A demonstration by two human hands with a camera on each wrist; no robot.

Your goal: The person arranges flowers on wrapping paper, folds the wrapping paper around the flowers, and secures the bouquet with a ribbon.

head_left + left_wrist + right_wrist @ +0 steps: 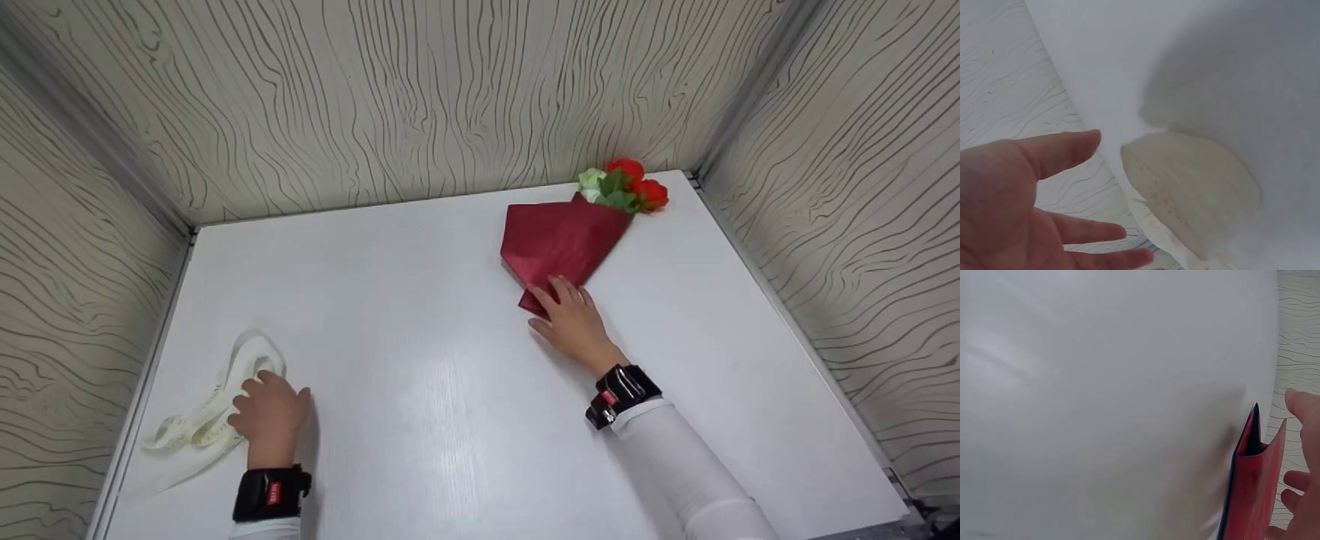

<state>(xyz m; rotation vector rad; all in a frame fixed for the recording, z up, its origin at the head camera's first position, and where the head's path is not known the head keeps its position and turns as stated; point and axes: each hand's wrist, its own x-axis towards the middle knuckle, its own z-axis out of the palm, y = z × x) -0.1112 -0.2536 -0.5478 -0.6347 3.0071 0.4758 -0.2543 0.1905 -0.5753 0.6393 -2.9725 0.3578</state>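
**Bouquet [577,232] and ribbon [1190,174] both drawing a hand!**

At the bouquet's narrow end, the right hand [571,324] is resting relaxed, parted fingers over the burgundy wrapper [551,251], no grip showing. Left of the bouquet and nearer the person, the left hand [271,412] is holding nothing, fingers loosely spreading over the printed cream ribbon; contact there is staying unclear to us.

Left hand [271,416] sits lower left in the head view, thumb apart from fingers. Right hand [571,324] right of centre, fingers extended; forearm [694,465] slants toward lower right.
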